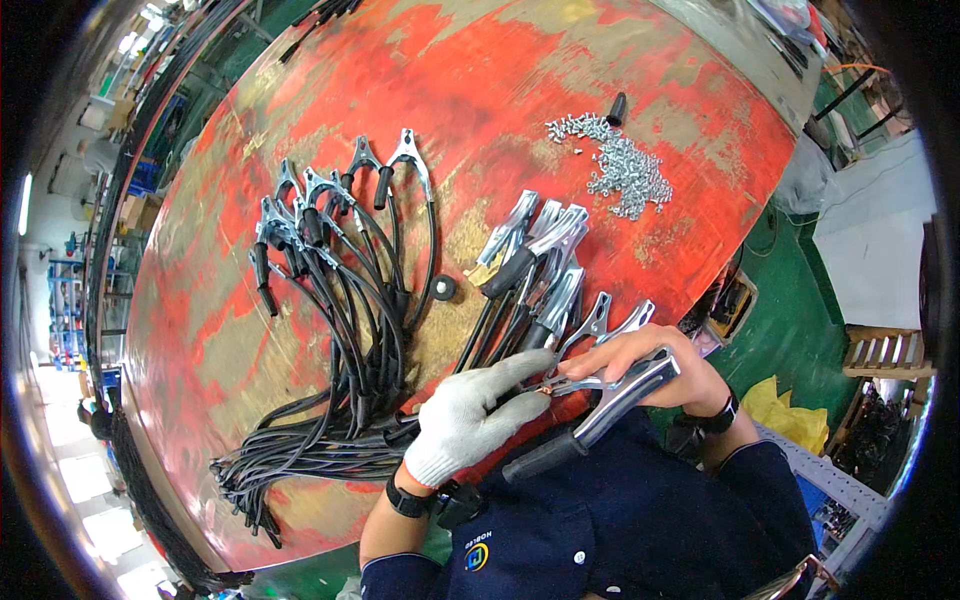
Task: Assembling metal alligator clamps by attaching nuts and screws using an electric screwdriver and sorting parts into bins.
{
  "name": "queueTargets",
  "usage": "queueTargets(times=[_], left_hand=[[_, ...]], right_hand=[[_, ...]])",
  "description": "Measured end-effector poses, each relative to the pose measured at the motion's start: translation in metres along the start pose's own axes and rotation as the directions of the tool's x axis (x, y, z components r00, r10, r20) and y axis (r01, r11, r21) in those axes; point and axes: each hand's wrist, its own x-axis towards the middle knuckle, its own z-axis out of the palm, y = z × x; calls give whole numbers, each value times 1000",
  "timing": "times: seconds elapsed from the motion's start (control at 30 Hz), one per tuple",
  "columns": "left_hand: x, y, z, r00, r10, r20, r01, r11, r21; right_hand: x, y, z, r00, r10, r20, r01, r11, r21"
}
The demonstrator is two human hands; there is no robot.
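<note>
My left hand (468, 418), in a white knit glove, is closed in a pinch beside the clamp; a small copper-coloured bit shows at its fingertips, but what it grips is mostly hidden. My bare right hand (655, 362) is closed around a silver metal cable clamp (628, 398), whose black sleeved handle (545, 458) points down to the left. Just beyond both hands lies a group of similar silver clamps (560, 235) on black cables. Farther left, more clamps (318, 190) rest with their black cables (320, 460) bundled toward the near left.
A heap of small silver screws (628, 175) lies at the far right of the round, worn red table (500, 80), with a black sleeve (617, 109) beside it. A small round black piece (443, 288) sits between the clamp groups. Yellow material (785, 415) lies off the table at right.
</note>
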Motion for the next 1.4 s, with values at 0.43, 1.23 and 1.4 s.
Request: queueTargets(times=[0.43,1.23,1.4], left_hand=[[3,3,1,999,31,-34,-29,997,78],[4,7,0,999,17,-28,-13,991,135],[6,15,6,995,95,-39,-89,986,143]], right_hand=[[1,5,11,997,34,-65,-13,957,289],[0,2,11,993,38,-114,5,936,353],[0,0,8,996,42,-74,-15,942,336]])
